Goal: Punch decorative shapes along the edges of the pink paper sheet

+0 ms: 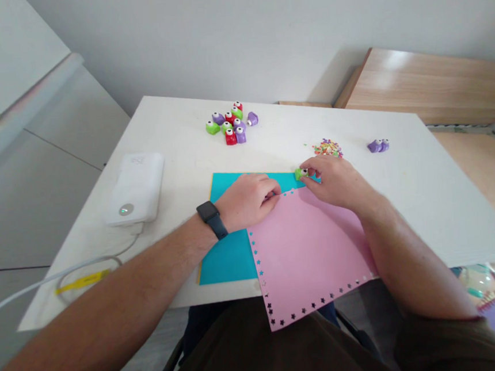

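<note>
A pink sheet of paper point(308, 243) lies over a blue sheet point(228, 259) and hangs past the table's front edge. Small star-shaped holes run along its left, lower and part of its upper edge. My left hand point(251, 199), with a dark watch on the wrist, has its fingers curled on the sheet's upper left corner. At the sheet's upper edge, my right hand point(336, 180) closes its thumb and fingers on a small green craft punch point(299, 174) with a white-and-black eye. Exactly how the punch meets the paper is hidden by the fingers.
Several red, green and purple punches point(230, 135) cluster at the back; purple ones point(378, 146) sit at right. Behind my right hand is a pile of coloured paper bits point(328, 146). A white power bank point(139, 186) with a cable point(85, 263) occupies the table's left side.
</note>
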`<state>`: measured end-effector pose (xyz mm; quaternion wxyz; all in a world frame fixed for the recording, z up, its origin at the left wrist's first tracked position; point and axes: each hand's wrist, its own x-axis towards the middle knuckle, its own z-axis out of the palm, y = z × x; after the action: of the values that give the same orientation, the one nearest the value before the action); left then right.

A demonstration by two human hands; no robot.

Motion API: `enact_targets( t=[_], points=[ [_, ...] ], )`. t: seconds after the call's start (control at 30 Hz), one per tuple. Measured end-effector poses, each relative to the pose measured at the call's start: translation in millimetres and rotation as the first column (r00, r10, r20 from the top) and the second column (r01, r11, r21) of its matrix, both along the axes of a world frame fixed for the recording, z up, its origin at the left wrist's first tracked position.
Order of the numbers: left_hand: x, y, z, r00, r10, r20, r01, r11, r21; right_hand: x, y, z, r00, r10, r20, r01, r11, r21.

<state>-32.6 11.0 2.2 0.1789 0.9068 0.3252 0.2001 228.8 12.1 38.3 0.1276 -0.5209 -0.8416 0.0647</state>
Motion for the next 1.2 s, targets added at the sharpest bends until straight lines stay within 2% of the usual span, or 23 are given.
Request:
enact_targets(
  t=[0.2,0.33,0.43,0.53,0.67,1.2],
  points=[
    [-0.7,-0.9,4.5,1.000,-0.010,-0.014,0.010,1.000,-0.008,0.5,0.7,-0.8,0.998,-0.045,0.041,0.046,0.999,-0.018],
    [-1.4,-1.3,7.7,1.000,-0.029,-0.006,0.029,0.999,-0.024,0.6,-1.1,-0.8,0.998,-0.036,-0.048,0.039,0.998,0.053],
    [-2.0,-2.2,9.4,0.999,-0.036,0.006,0.036,0.999,-0.028,-3.1,-4.5,1.5,0.993,0.024,-0.113,-0.017,0.998,0.065],
    [-2.1,-3.6,10.2,0.999,-0.049,0.007,0.049,0.998,-0.042,-9.3,-8.4,4.1,0.995,0.075,-0.062,-0.076,0.997,-0.016],
    [-2.0,-4.8,10.2,0.998,-0.057,0.002,0.057,0.997,-0.048,-15.5,-11.3,5.0,0.996,0.071,0.048,-0.066,0.994,-0.089],
    [-2.8,-4.2,8.4,0.998,-0.060,0.003,0.061,0.997,-0.049,-24.6,-11.2,0.4,0.994,0.066,0.086,-0.057,0.993,-0.099]
  ],
)
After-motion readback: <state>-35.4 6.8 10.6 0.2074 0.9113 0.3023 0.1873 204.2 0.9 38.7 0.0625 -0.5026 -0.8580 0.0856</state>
